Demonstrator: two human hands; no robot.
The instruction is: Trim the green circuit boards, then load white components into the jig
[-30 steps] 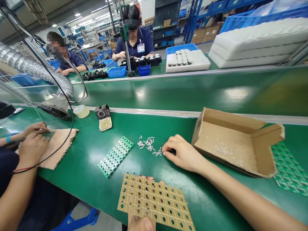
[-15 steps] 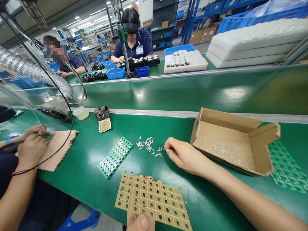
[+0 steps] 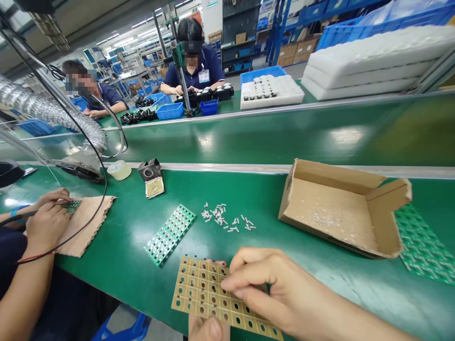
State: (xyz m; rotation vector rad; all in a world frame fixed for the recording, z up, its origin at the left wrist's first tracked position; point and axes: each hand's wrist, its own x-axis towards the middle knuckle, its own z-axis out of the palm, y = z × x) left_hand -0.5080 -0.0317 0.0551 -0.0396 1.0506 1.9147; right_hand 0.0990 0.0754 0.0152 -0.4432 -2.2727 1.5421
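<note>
My left hand (image 3: pixel 209 328) grips the near edge of a tan perforated panel (image 3: pixel 202 291) from below, thumb on top. My right hand (image 3: pixel 270 293) hovers over that panel with thumb and forefinger pinched together on a small part too tiny to make out. Several small white components (image 3: pixel 227 219) lie scattered on the green bench beyond the panel. A green circuit board panel (image 3: pixel 169 232) lies to the left of them.
An open cardboard box (image 3: pixel 341 213) with more small parts sits at the right, beside another green board sheet (image 3: pixel 423 248). A co-worker's hands (image 3: pixel 48 218) solder on a brown mat at the left. A tape roll (image 3: pixel 119 169), solder stand (image 3: pixel 152 176) and fume duct (image 3: pixel 53 116) stand behind.
My right hand left the scattered white components and came back toward me, now pinched over the tan panel. The left hand kept holding the panel.
</note>
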